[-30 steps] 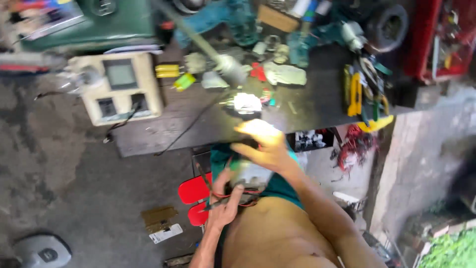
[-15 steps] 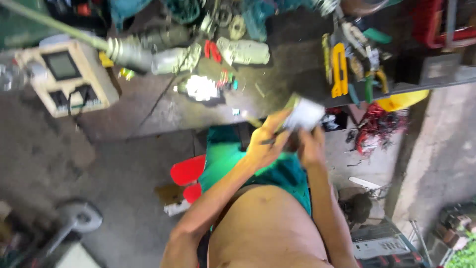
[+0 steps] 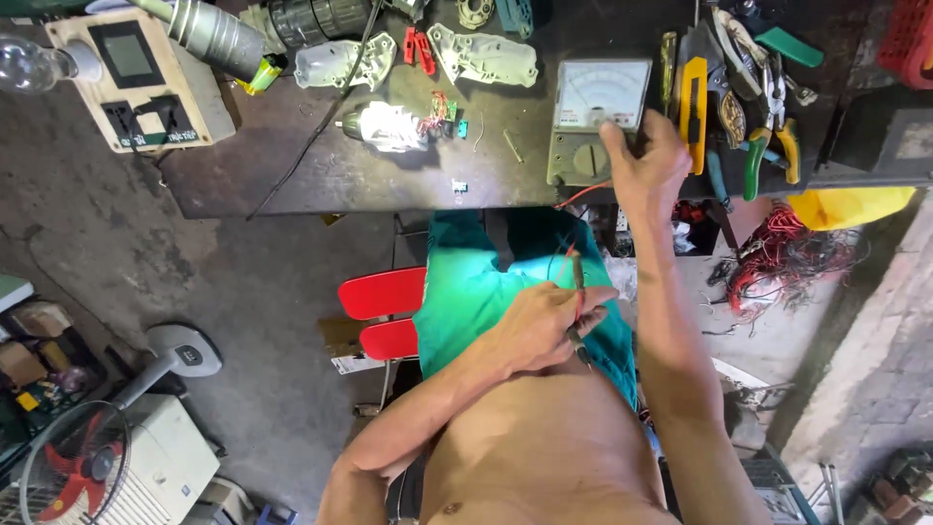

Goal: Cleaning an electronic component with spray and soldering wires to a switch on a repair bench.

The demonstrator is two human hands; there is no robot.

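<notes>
The dark surface (image 3: 292, 185) carries an analog meter (image 3: 595, 117) near its front edge. The right hand (image 3: 646, 160) rests on the meter's right side, fingers loosely spread. Below the meter, the left hand (image 3: 544, 331) is clamped on two probes (image 3: 577, 292).

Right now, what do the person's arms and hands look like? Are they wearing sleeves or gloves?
No sleeves and no gloves. Both arms are bare from shoulder to fingertips, and the chest is bare too. The left hand and the right hand show no rings, watch or bands that I can see. The only clothing in view is a pair of teal-green shorts.
</notes>
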